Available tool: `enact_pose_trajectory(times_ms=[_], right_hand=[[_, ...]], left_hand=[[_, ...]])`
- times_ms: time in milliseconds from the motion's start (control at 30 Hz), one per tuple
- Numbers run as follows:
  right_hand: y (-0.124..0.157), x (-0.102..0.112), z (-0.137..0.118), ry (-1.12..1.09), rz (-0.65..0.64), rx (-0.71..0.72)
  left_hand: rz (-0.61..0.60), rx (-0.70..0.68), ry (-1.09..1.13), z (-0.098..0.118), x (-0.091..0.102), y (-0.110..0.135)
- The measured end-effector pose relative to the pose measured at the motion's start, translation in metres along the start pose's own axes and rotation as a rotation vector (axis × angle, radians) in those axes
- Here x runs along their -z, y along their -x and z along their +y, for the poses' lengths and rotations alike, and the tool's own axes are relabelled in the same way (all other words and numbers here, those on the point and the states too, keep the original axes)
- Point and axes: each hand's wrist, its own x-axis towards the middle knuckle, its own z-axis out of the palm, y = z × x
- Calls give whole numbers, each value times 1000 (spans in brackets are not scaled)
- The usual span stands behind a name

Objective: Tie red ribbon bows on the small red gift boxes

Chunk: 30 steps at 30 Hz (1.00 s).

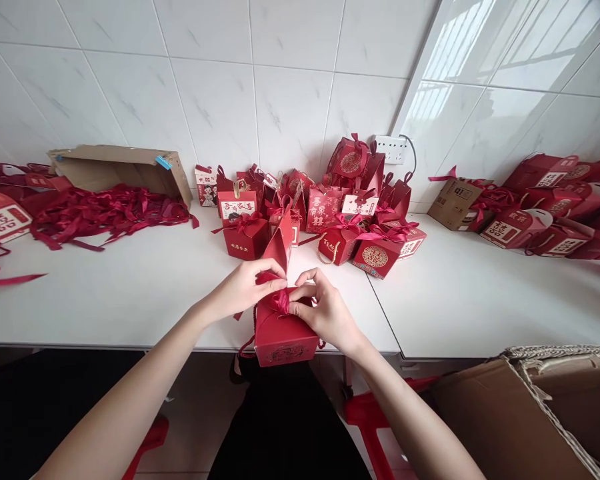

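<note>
A red gift box (286, 345) with a dark printed design sits at the table's front edge, slightly overhanging it. On its top a crimson satin ribbon (281, 302) is gathered in a loop or knot. My left hand (247, 285) is closed just above, thumb and fingers pinching part of the ribbon at the upper left. From the right, the thumb and index finger of my right hand (329, 312) pinch the same ribbon beside the knot, the other fingers curled. Directly behind my hands rises a tall red flap (280, 243); its base is partly hidden.
Finished-looking red boxes with bows (380, 255) cluster behind on the white table (180, 280). A ribbon pile (110, 213) spills from a cardboard box (125, 160) at left. More red boxes (510, 228) stack at right. A large open carton (500, 413) stands at lower right.
</note>
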Motion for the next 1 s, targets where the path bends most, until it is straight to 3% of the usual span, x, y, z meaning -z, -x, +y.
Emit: enact_pose_trajectory(times_ms=[167,367,533,767,1000], right_hand=[[0,-1,1,19,47,28],[2,-2,4,26,79,70],[3,-2,6,60,93,101],[4,-1,3,164,88,117],[4,2,-8,418,89,212]], left_hand=[[38,-37,-55,-9,-3,9],[40,-134,-208,-2,-1,26],[28,-119,-209,1,-7,33],[273,-94,-316,6,-22,37],[364,17,-106,8,-39,42]])
